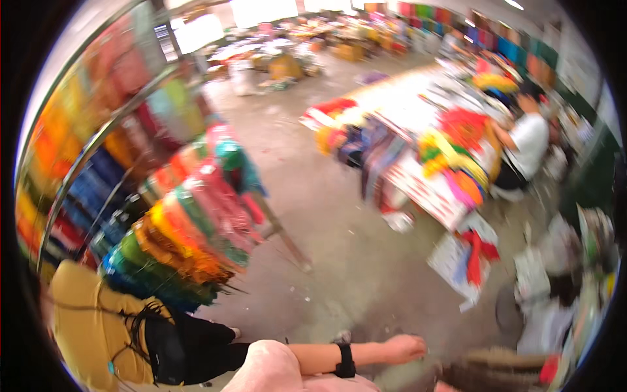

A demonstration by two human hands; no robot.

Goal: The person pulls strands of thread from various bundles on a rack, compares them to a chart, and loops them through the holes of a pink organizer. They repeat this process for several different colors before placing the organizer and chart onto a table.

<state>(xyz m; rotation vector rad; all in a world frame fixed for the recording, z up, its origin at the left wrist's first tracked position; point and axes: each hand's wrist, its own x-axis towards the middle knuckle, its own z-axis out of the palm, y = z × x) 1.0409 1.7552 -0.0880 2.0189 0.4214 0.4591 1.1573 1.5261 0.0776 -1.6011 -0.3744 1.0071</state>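
My left hand (405, 349) reaches across from a pink sleeve (271, 366) at the lower edge, with a black band (345, 359) around the forearm. Its fingers look curled in, slightly blurred, and nothing shows in them. It is held in the air over the grey floor, apart from other things; nearest on its right is a blurred dark brown shape (499, 362) that I cannot make out. My right hand is out of view.
At left, a person in a yellow shirt (85, 320) with black cables stands beside a rack of coloured hanging bundles (196, 222). A white table (398, 98) piled with bright fabrics stands right of centre; a person in white (528, 144) sits there. Plastic bags (558, 245) crowd the right.
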